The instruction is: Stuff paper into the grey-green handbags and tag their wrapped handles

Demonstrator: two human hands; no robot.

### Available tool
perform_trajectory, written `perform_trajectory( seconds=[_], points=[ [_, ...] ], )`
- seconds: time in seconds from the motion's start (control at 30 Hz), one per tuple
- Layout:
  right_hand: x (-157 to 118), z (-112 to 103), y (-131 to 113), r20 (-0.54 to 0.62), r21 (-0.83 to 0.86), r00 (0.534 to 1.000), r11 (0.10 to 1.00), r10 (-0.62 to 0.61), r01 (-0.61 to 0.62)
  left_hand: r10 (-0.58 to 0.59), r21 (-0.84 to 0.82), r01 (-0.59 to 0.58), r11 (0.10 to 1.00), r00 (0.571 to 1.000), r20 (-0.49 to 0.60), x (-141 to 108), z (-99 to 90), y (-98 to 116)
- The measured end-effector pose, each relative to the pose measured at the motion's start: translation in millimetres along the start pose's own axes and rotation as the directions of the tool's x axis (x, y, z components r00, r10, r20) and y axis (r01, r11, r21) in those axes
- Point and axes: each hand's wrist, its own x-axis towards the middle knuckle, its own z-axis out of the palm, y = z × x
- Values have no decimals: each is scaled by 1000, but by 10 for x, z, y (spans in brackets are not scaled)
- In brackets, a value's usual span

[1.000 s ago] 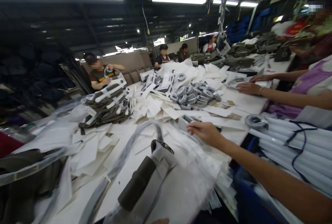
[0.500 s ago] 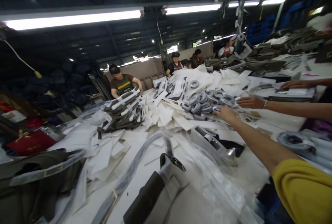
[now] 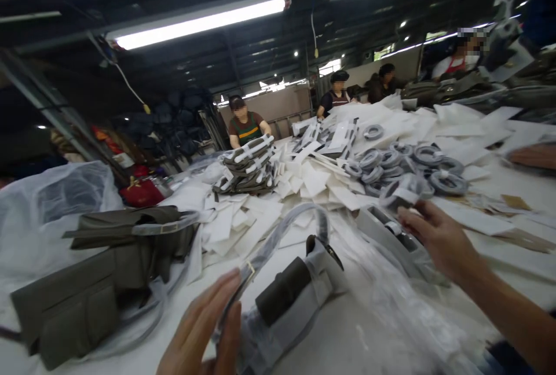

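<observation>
My left hand [image 3: 202, 326] is at the bottom, its thumb and fingers on either side of a plastic-wrapped bag strap [image 3: 271, 242] beside its buckle. The strap arches over to a dark olive handbag [image 3: 284, 291] lying on the table, partly covered in pale wrapping. My right hand [image 3: 438, 239] pinches a coiled strap in clear wrap [image 3: 402, 190], lifted at the near side of a heap of similar coiled straps [image 3: 386, 161]. Below that hand stands a grey tape dispenser [image 3: 391, 242], partly covered by the hand and clear plastic.
Another olive bag [image 3: 82, 288] with a wrapped strap lies left, by a clear plastic bag [image 3: 56, 213]. White sheets [image 3: 313, 181] cover the table's middle, next to stacked olive pieces [image 3: 247, 166]. Co-workers sit beyond; another person's blurred hand [image 3: 534, 155] is at right.
The view has swung right. My right hand has drawn back from the heap with a coiled strap. My left hand has come into view at the handbag's strap.
</observation>
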Motion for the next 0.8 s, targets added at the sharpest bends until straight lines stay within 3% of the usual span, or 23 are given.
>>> perform_trajectory(
  seconds=[0.07, 0.1, 0.17, 0.27, 0.37, 0.47, 0.53, 0.7, 0.8],
  points=[
    [-506, 212, -284, 233, 179, 971, 980, 44, -88, -78, -25, 81, 996, 991, 108, 259, -5, -95],
    [-732, 329, -417, 332, 229, 942, 966, 41, -123, -127, -53, 142, 989, 968, 216, 384, 15, -138],
    [-1085, 583, -646, 505, 312, 863, 930, 12, -196, -177, -109, 247, 963, 882, 436, 602, 86, -199],
    [-1341, 979, -862, 613, 379, 790, 886, -22, -269, -159, -180, 335, 925, 770, 618, 824, 200, -219],
    [-1367, 1315, -958, 626, 395, 779, 870, -21, -294, -126, -274, 412, 869, 719, 683, 935, 258, -186],
    [-1331, 1541, -1028, 586, 349, 810, 908, -17, -233, -137, -346, 488, 801, 713, 688, 973, 275, -162],
    [-1324, 1630, -1094, 555, 304, 831, 937, -27, -173, -158, -365, 501, 785, 732, 663, 972, 294, -170],
    [-1367, 1711, -1270, 468, 309, 880, 948, -84, -74, -170, -362, 439, 823, 797, 580, 937, 361, -239],
    [-1393, 1724, -1299, 454, 399, 880, 915, -140, -61, -122, -339, 404, 849, 776, 619, 925, 349, -257]
  ],
)
